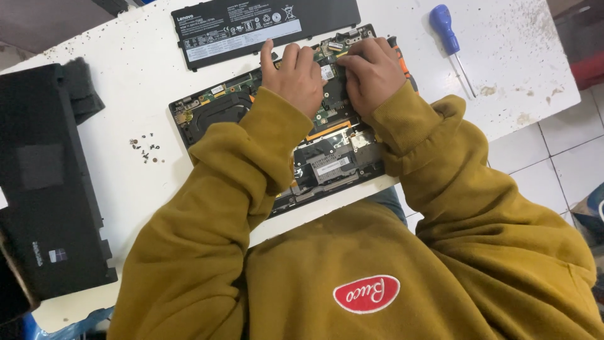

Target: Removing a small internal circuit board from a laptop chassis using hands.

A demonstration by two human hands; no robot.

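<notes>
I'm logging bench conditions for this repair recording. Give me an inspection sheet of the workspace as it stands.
Surface: white table, speckled with dirt.
Job's things: opened laptop, circuit board exposed; long black battery pack lies behind it.
Clutter: loose screws left of the laptop; black bottom cover at far left; blue-handled screwdriver at right.
Hands: left hand and right hand both press on the board; whether either grips anything cannot be told.
Cables: nothing seen.
Surroundings: white tiled floor at right.

The opened black laptop (277,135) lies flat, green circuit board exposed.
</notes>
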